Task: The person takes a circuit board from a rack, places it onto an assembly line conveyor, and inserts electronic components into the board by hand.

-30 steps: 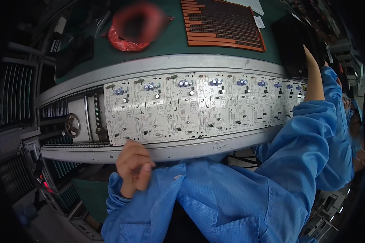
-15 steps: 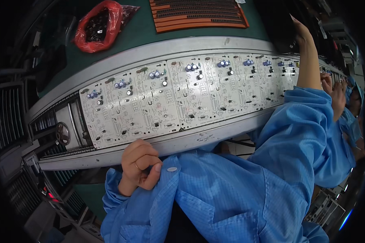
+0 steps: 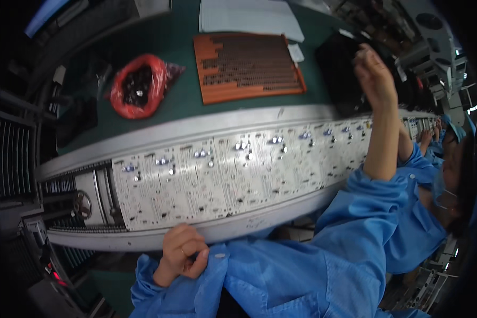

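Note:
My left hand point(image 3: 183, 252) is curled into a fist at the near rail, with a ring on one finger. Whatever its closed fingers may hold is hidden. Up at the right, my right hand point(image 3: 373, 74) is raised above and in front of a black bin point(image 3: 339, 69). Its fingers are bent together and slightly blurred; anything between them is too small to make out. Between my arms and the bench, a row of white circuit boards point(image 3: 196, 183) lies on the conveyor, each carrying blue and black capacitors and other small parts. Neither hand touches a board.
Beyond the far rail point(image 3: 164, 132), a red plastic bag point(image 3: 122, 93) of dark parts and an orange tray point(image 3: 209, 95) with rows of dark components lie on the green bench. White paper point(image 3: 244, 18) is behind the tray. A co-worker in blue point(image 3: 418, 217) is close on my right.
The view has tilted up, so the bench and boards sit lower and the paper appears. My right hand, partly hidden at the black bin before, now shows above it. My left fist is unchanged.

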`<act>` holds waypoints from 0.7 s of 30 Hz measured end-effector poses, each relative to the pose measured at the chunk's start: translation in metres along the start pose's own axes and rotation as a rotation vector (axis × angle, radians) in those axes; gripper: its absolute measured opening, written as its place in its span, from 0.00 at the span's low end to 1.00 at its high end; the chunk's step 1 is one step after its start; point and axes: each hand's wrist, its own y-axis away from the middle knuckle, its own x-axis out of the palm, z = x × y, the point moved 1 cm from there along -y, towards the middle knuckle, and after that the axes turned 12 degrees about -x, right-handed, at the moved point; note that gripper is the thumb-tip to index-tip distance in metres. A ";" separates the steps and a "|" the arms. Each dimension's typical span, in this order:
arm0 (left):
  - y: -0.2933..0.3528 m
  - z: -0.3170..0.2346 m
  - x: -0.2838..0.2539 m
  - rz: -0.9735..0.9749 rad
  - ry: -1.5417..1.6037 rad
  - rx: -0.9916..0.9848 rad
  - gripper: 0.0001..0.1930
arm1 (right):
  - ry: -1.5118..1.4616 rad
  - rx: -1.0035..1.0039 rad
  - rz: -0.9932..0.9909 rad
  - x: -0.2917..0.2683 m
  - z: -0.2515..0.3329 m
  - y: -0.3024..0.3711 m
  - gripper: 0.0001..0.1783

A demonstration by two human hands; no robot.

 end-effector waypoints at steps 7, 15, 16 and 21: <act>0.009 0.001 -0.005 0.018 0.010 -0.012 0.02 | 0.227 0.213 0.349 0.117 -0.030 0.058 0.09; 0.000 0.003 -0.002 0.003 0.004 0.017 0.03 | 0.776 0.136 0.549 0.136 -0.055 0.085 0.06; -0.002 0.004 -0.001 -0.003 -0.001 0.031 0.04 | 0.850 0.117 0.551 0.138 -0.056 0.085 0.06; -0.001 0.006 0.001 -0.006 -0.002 0.045 0.04 | 1.053 0.104 0.631 0.147 -0.061 0.101 0.05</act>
